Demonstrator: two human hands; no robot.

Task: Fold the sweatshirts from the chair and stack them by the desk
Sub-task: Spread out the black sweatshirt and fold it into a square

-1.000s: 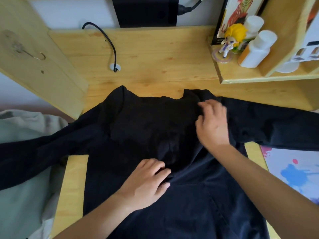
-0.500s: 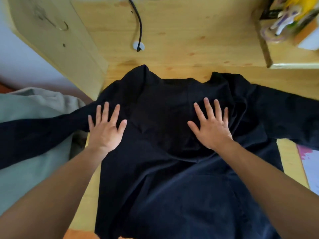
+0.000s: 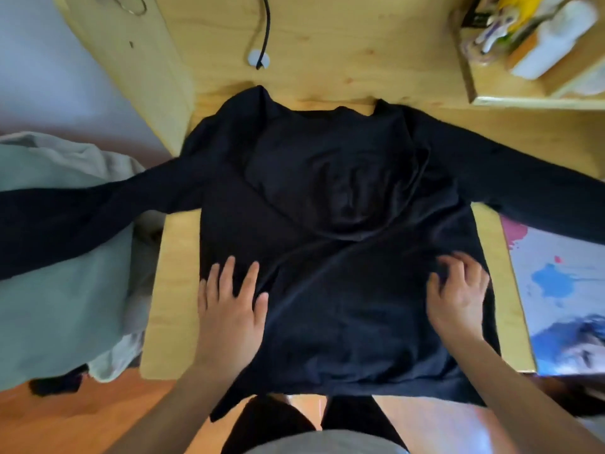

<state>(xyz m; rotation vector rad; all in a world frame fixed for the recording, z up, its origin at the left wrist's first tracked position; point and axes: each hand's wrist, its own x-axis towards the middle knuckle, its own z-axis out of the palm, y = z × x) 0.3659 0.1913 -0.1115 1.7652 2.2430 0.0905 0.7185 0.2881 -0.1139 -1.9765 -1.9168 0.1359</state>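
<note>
A black long-sleeved cotton sweatshirt point(image 3: 327, 231) is lying spread flat on the pale wooden table point(image 3: 176, 290), neck toward the back panel and hem hanging slightly over the near edge. Its sleeves are stretching out to either side: one is draping off the table across a heap of grey-green fabric point(image 3: 59, 290), the other is running over the table above a glossy printed sheet with blue and pink splashes point(image 3: 563, 290). The left hand point(image 3: 230, 309) is resting flat on the lower left of the sweatshirt's body, fingers straight and spread, gripping nothing. The right hand point(image 3: 458, 296) is pressing on the lower right part, fingers somewhat bent and blurred; I cannot tell whether they are pinching cloth. A black cable point(image 3: 265, 24) is running into a white grommet point(image 3: 258, 58) behind the collar.
</note>
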